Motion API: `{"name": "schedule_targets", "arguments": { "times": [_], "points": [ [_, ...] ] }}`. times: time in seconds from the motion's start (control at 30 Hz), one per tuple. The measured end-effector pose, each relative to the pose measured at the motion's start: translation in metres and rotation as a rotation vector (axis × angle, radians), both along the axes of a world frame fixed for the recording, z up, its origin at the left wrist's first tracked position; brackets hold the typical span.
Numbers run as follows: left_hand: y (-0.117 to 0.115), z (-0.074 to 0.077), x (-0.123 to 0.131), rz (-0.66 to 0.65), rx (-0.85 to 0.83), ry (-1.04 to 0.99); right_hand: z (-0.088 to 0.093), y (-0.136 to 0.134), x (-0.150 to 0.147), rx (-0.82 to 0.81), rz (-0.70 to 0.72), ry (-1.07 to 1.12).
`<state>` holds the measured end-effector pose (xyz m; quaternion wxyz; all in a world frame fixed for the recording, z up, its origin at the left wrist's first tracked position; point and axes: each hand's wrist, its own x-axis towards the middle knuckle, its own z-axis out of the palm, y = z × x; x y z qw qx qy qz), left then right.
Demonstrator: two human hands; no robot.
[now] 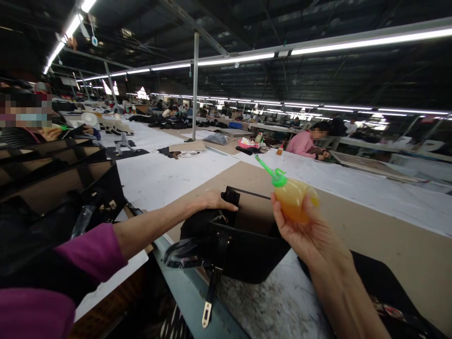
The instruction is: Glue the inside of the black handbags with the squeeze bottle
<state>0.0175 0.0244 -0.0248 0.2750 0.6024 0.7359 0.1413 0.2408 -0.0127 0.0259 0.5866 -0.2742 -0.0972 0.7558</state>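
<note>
A black handbag (247,252) with a tan inside stands at the table edge in front of me. My left hand (221,201) grips its upper left rim, thumb toward the opening, the other fingers partly hidden behind the black material. Raised over the bag's right side, my right hand (300,226) is wrapped round a squeeze bottle (293,195) of yellow-orange liquid with a green cap and a long green spout, which points up and left. From the bag's front hangs a strap with a gold metal end (206,314).
Several black bags (60,188) stand in a row at my left. Brown board (353,221) and white sheeting (169,176) cover the table. Another black piece (381,287) lies at the lower right. A person in pink (303,143) leans over the table farther off; another sits at far left.
</note>
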Motion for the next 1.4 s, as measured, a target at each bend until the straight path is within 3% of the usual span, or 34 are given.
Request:
{"name": "schedule_targets", "arguments": {
  "times": [0.13, 0.27, 0.4, 0.7, 0.83, 0.93, 1.03, 1.17, 1.27, 1.4],
  "points": [
    [0.006, -0.021, 0.013, 0.1, 0.072, 0.078, 0.001, -0.003, 0.001, -0.004, 0.001, -0.004],
    [0.008, -0.029, 0.023, 0.136, 0.111, 0.017, 0.001, -0.004, 0.002, -0.04, -0.016, -0.027],
    [0.008, -0.039, 0.022, 0.145, 0.123, -0.153, 0.0, -0.002, 0.001, -0.019, -0.024, -0.021],
    [-0.003, -0.068, -0.01, 0.033, 0.238, -0.71, -0.003, -0.005, 0.003, -0.009, -0.031, 0.002],
    [-0.007, -0.07, -0.006, 0.044, 0.341, -0.866, -0.001, -0.007, 0.009, -0.008, -0.028, 0.009],
    [-0.008, -0.056, -0.002, 0.063, 0.434, -0.918, 0.001, -0.011, 0.018, -0.009, -0.038, 0.014],
    [-0.011, -0.028, -0.001, 0.049, 0.501, -0.925, 0.001, -0.02, 0.03, -0.036, -0.045, 0.026],
    [-0.018, 0.019, 0.003, -0.168, 0.481, -0.84, 0.0, -0.037, 0.045, -0.019, -0.028, -0.006],
    [-0.02, 0.058, 0.011, -0.354, 0.401, -0.633, 0.002, -0.045, 0.059, 0.084, -0.082, -0.066],
    [-0.016, 0.114, 0.025, -0.544, 0.348, -0.145, 0.007, -0.053, 0.085, 0.149, -0.218, -0.182]
  ]
}}
